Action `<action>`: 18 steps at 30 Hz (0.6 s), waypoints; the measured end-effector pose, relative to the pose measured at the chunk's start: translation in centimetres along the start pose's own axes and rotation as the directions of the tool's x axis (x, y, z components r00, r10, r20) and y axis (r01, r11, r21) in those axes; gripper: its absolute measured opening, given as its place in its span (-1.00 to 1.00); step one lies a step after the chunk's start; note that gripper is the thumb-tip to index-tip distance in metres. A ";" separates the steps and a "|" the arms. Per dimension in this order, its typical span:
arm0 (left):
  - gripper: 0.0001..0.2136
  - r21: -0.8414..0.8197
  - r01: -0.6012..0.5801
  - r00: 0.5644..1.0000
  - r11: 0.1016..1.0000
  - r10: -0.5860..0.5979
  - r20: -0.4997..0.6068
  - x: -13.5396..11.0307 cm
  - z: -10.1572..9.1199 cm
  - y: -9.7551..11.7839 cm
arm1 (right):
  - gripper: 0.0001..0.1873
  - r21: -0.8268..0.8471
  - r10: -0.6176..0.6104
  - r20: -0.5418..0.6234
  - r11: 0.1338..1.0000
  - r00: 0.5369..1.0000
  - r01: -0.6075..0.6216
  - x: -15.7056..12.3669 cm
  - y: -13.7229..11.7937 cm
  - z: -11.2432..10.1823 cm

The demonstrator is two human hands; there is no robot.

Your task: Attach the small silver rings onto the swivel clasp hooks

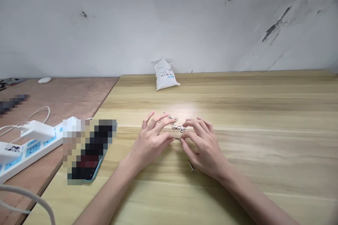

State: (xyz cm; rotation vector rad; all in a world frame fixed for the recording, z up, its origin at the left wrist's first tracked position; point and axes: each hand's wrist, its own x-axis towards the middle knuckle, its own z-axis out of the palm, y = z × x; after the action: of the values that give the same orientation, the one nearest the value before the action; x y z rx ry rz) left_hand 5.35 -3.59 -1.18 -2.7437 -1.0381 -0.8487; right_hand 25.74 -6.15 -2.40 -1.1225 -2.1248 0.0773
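My left hand (pixel 151 140) and my right hand (pixel 203 144) meet low over the pale wooden table. A small silvery metal clasp (pixel 177 138) spans the gap between them. The left thumb tip grips its left end, while the right thumb and forefinger pinch its right end. Just beyond the fingertips lie several silvery swivel clasps with rings (pixel 176 127); some are partly hidden behind the left fingers. One more metal clasp (pixel 192 167) rests on the table under the right wrist, partly covered by it.
A white plastic packet (pixel 166 75) with a printed label sits near the wall. At left are a phone (pixel 92 154), partly blurred out, and a white power strip (pixel 39 147) with chargers and cables. A reddish-brown board (pixel 87 91) adjoins the table.
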 end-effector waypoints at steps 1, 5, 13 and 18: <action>-0.89 -0.019 0.009 1.000 1.000 -0.009 -0.006 0.0 -0.2 -0.1 | -0.91 -0.002 0.003 0.013 1.000 1.000 -0.003 0.0 0.1 -0.1; -0.92 -0.132 0.115 0.993 0.985 -0.113 0.022 0.0 -0.7 -0.6 | -0.89 0.027 0.012 0.068 1.000 0.998 -0.014 0.1 0.4 -0.6; -0.91 -0.064 0.083 0.993 0.994 -0.077 0.086 -0.1 0.2 -0.4 | -0.89 -0.050 -0.026 0.103 0.998 0.994 0.031 0.0 0.3 -0.3; -0.89 -0.040 0.005 0.999 0.999 -0.003 0.048 0.0 0.1 -0.5 | -0.90 -0.066 -0.051 0.106 0.996 0.993 0.058 0.0 0.0 -0.1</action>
State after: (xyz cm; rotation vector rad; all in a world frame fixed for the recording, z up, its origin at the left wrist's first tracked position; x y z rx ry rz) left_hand 5.07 -3.25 -1.29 -2.8095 -1.0466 -0.8163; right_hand 25.83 -6.20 -2.30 -1.1214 -2.2647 0.0379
